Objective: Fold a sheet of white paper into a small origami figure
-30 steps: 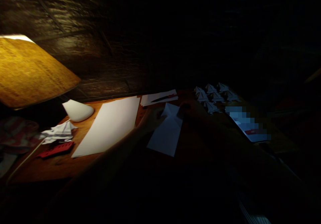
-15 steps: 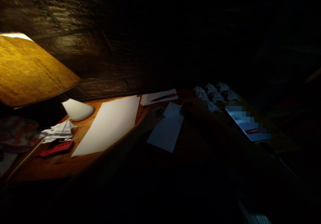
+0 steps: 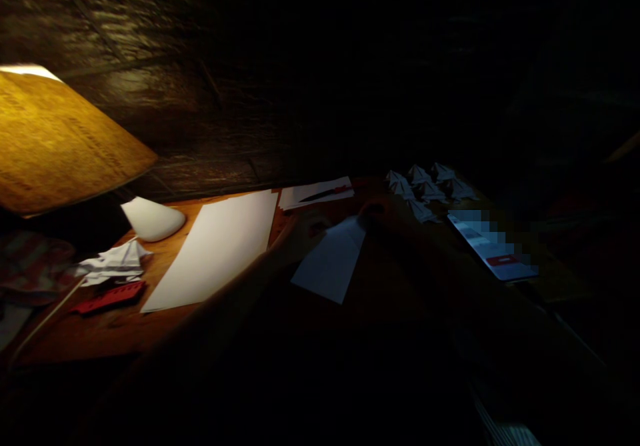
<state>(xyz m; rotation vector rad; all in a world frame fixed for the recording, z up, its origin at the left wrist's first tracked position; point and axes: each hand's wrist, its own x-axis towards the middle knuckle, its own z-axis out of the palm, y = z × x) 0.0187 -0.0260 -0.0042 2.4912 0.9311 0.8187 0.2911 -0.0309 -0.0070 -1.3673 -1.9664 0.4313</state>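
Note:
A partly folded sheet of white paper (image 3: 330,263) lies at a slant between my hands. My left hand (image 3: 306,229) is closed on its upper left edge, fingers curled. At the upper right corner, my right hand (image 3: 377,216) pinches the paper, though deep shadow covers most of that hand. The paper's pointed top shown before is now hidden or turned down near my fingers. Behind my hands, a knife (image 3: 327,195) with a red handle rests on a small stack of cut paper (image 3: 293,198).
Large white sheets (image 3: 215,249) lie left of my arm. A lamp with a yellow shade (image 3: 70,139) and white base (image 3: 153,219) stands at left, near crumpled paper (image 3: 117,263) and a red object (image 3: 110,297). Several folded paper shapes (image 3: 425,189) and a lit phone (image 3: 480,243) are at right.
The paper's pointed top end has been folded down, so its upper edge now sits lower between my hands. My left hand has shifted slightly; the rest of the table looks the same.

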